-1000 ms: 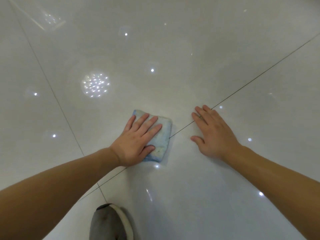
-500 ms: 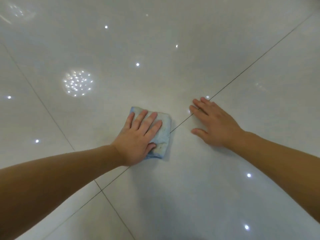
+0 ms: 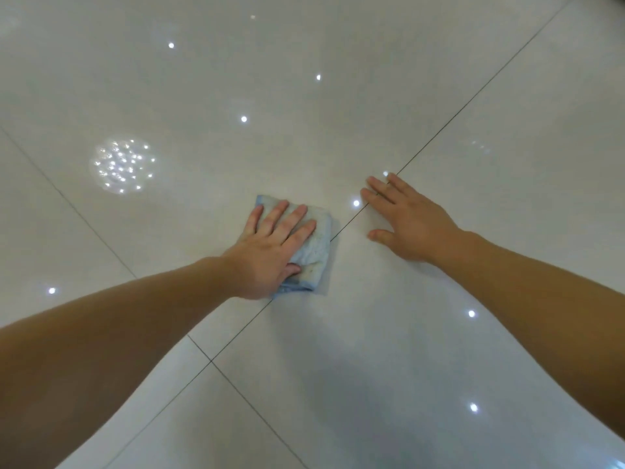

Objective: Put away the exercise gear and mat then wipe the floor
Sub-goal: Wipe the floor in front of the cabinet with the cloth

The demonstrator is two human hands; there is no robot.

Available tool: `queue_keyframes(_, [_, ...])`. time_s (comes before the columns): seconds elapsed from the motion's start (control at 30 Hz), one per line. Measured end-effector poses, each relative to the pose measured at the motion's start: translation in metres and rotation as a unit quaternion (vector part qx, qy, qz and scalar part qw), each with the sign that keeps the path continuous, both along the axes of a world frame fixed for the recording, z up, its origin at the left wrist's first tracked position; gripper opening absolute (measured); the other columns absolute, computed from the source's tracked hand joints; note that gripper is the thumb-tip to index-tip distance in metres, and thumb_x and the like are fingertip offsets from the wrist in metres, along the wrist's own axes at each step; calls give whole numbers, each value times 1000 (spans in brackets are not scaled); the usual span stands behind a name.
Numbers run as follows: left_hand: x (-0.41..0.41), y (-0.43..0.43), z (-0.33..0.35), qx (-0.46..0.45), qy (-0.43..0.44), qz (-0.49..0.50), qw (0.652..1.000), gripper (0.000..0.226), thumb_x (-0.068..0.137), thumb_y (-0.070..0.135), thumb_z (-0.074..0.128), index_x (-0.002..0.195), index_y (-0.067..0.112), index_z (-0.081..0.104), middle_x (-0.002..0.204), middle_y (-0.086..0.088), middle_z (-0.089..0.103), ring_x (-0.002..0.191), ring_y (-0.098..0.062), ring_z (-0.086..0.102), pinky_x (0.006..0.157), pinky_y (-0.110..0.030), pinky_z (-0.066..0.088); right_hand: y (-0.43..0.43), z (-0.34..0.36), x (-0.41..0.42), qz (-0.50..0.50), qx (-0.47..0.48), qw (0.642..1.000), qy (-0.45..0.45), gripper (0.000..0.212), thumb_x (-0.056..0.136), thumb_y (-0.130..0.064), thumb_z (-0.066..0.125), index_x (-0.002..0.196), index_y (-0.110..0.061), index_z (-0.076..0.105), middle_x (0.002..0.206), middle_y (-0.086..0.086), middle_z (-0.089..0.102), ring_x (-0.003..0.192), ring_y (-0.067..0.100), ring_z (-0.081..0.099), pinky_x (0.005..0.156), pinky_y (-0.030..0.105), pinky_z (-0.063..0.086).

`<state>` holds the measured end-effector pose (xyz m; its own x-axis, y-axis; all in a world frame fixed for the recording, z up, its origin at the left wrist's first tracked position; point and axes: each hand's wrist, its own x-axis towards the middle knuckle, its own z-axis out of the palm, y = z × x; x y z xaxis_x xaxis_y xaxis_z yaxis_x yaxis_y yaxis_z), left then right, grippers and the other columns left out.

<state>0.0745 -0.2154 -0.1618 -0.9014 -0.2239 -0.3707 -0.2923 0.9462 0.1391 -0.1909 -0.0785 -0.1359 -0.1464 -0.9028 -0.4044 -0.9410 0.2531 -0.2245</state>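
A: Head view, quick pass. Left hand (image 3: 270,252)?

B: Flat on a folded light-blue cloth (image 3: 313,247), palm down, fingers spread across its top, thumb tucked at the near edge. It presses the cloth rather than clamping it; nothing is pinched between the fingers.

A: Where's the cloth?

B: On the glossy white tile floor (image 3: 372,367), mid-frame, just left of a dark grout line (image 3: 456,110) that runs diagonally up toward the right. The cloth's right edge sits almost on that line. It looks crumpled and a bit stained on the near right side.

A: Right hand (image 3: 409,225)?

B: Empty, fingers apart, palm flat on the floor just right of the cloth. Not touching it. The fingertips reach the grout line; the thumb points toward the cloth.

A: Arms?

B: Both bare forearms come in from the bottom corners, left from the lower left, right from the lower right.

A: Anything else?

B: A second grout line crosses the first near bottom centre. Ceiling-light reflections (image 3: 121,164) show as a cluster of dots at left, plus scattered single points over the tiles.
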Motion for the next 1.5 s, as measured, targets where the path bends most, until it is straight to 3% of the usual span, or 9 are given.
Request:
queue_keyframes(0.23, [-8,14,8,-49,-52,43,997,75,101,50,28,156,21,-14,164,-7,-18,150,-32,-15,119,-54,-10,11,-8,0,-22,-27,999,-12,71,95,-52,47,154,-26,16,163,-7,4,149,19,-2,118,33,12])
queue_keyframes(0.4, [-12,72,10,-17,-25,137,990,84,84,61,6,158,22,-4,165,-7,-9,151,-34,-8,119,-56,-7,21,-9,6,-28,-36,999,-8,69,97,-51,42,154,-22,15,163,-2,4,149,23,0,119,36,8])
queue_keyframes(0.6, [-8,152,-1,-9,29,93,995,74,92,54,26,157,23,9,165,-7,8,150,-37,7,118,-62,6,62,-5,-4,-9,-43,999,-11,69,98,-49,42,154,-18,16,163,0,7,149,22,2,119,32,6])
queue_keyframes(0.97, [-22,210,-2,-23,47,61,997,73,90,51,35,154,19,22,162,-8,22,147,-37,21,116,-63,19,169,4,-28,8,-59,998,-15,71,94,-49,51,152,-16,26,161,4,15,149,21,9,120,36,15])
queue_keyframes(1.3, [-34,249,-2,-18,57,4,998,74,90,49,40,155,19,24,163,-9,19,148,-37,18,116,-62,19,199,-7,-40,18,-37,999,-9,72,92,-56,47,153,-24,22,162,-1,12,149,18,5,120,34,15])
queue_keyframes(1.5, [-40,268,-3,-27,52,-14,998,74,88,49,39,154,19,24,162,-8,20,148,-36,17,116,-62,19,210,2,-47,-17,-53,998,-7,71,95,-52,46,153,-20,20,162,1,9,149,19,6,120,34,12])
